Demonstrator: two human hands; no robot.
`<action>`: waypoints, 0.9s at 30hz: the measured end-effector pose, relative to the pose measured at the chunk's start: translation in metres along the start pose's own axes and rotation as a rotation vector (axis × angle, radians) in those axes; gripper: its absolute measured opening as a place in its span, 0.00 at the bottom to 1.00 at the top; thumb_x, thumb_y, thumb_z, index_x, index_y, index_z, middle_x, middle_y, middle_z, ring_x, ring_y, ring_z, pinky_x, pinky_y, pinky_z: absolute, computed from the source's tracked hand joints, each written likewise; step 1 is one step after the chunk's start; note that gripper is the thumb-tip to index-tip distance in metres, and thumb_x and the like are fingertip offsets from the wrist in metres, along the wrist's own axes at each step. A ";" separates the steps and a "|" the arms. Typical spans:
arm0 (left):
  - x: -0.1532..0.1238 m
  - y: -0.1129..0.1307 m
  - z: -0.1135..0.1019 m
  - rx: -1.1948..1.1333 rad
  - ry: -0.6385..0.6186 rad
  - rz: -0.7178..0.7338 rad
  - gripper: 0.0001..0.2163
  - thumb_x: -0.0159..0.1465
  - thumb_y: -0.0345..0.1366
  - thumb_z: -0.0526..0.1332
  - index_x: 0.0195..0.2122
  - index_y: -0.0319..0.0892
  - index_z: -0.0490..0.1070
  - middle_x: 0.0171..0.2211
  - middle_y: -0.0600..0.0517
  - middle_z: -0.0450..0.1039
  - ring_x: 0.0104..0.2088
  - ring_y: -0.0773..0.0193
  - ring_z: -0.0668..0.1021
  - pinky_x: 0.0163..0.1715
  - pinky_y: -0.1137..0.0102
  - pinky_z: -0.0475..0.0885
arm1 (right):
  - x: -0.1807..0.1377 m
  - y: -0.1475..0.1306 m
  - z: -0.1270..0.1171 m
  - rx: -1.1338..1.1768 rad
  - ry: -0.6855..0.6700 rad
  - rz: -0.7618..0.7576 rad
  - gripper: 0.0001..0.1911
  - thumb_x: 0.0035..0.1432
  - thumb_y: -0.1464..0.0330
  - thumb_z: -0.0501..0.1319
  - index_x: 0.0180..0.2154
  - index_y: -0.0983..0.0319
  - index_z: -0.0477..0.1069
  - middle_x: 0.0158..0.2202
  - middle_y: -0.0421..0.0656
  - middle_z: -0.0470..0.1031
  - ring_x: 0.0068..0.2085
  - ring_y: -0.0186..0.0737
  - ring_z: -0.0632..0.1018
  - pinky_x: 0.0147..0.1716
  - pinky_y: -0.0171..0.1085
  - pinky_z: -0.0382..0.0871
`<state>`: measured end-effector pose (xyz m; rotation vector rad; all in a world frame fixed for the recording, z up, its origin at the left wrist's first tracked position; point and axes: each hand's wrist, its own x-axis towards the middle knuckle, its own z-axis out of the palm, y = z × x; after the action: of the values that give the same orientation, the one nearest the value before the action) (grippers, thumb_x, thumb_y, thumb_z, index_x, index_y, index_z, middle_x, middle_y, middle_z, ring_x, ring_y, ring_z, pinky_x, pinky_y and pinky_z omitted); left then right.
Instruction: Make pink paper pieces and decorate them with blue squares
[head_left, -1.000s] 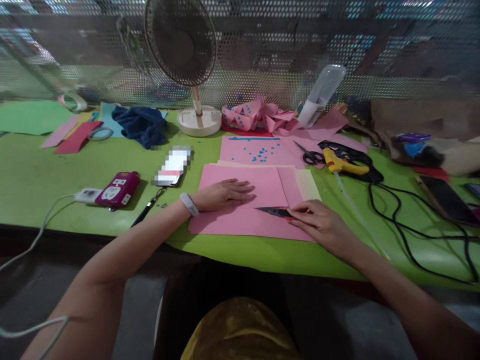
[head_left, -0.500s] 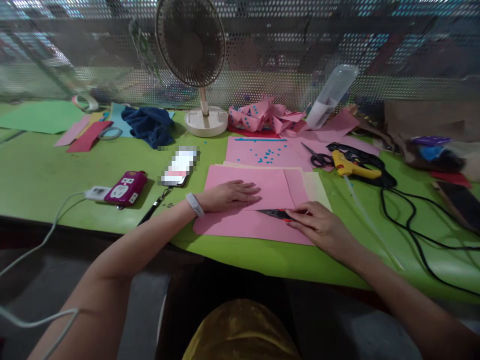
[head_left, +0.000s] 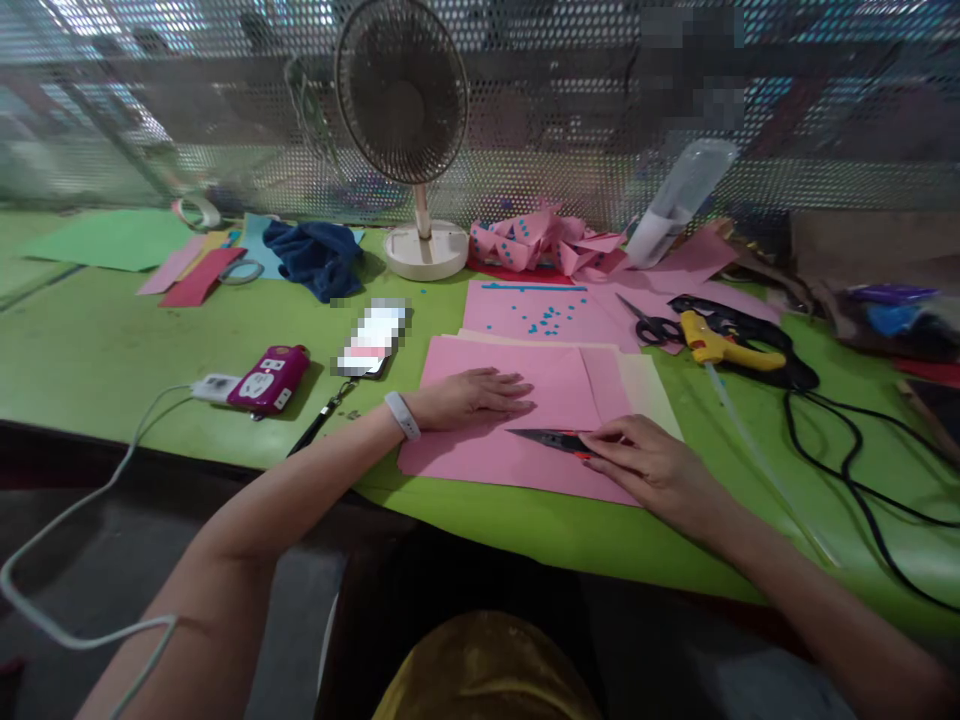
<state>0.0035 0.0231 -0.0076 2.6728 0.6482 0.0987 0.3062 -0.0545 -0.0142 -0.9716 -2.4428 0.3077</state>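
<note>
My left hand (head_left: 476,397) lies flat with its fingers stretched out, pressing on the pink paper (head_left: 525,365). That paper looks folded, with an upper layer over a wider lower part. My right hand (head_left: 646,460) pinches the handle end of a pair of black-and-red thread snips (head_left: 547,438). The snips' pointed blades face left, low over the paper and just below the upper layer's edge. Pale yellow paper (head_left: 654,385) sticks out from under the stack.
Behind are a pink sheet (head_left: 517,308) with blue dots, black scissors (head_left: 658,330), a yellow glue gun (head_left: 724,345) and crumpled pink paper (head_left: 532,245). A fan (head_left: 426,252) stands at the back. To the left lie a phone (head_left: 375,338) and a purple power adapter (head_left: 270,380).
The thread snips have come out from beneath the upper layer's edge; more of the blades shows. My left hand stays flat on the paper. The whole view has shifted slightly.
</note>
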 end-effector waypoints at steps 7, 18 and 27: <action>0.001 -0.001 0.000 -0.022 -0.011 -0.004 0.21 0.74 0.40 0.45 0.67 0.50 0.58 0.70 0.54 0.51 0.71 0.63 0.50 0.67 0.61 0.45 | -0.007 -0.004 -0.003 0.016 -0.027 0.016 0.15 0.66 0.67 0.58 0.52 0.60 0.75 0.43 0.49 0.76 0.43 0.44 0.77 0.41 0.43 0.76; -0.001 -0.006 0.004 -0.014 0.025 0.030 0.21 0.74 0.38 0.45 0.67 0.50 0.56 0.70 0.53 0.51 0.70 0.63 0.51 0.68 0.59 0.46 | -0.033 0.011 -0.021 -0.045 0.068 0.099 0.14 0.65 0.65 0.59 0.51 0.58 0.76 0.43 0.48 0.77 0.43 0.44 0.79 0.41 0.43 0.77; 0.000 -0.009 0.007 -0.025 0.064 0.041 0.21 0.75 0.40 0.45 0.68 0.54 0.55 0.69 0.55 0.53 0.70 0.65 0.53 0.68 0.60 0.45 | -0.024 0.007 -0.018 -0.082 0.088 0.114 0.14 0.65 0.67 0.59 0.51 0.61 0.76 0.43 0.49 0.77 0.44 0.46 0.78 0.42 0.45 0.76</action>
<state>0.0005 0.0275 -0.0176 2.6684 0.6077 0.2035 0.3346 -0.0658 -0.0105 -1.1376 -2.3414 0.1999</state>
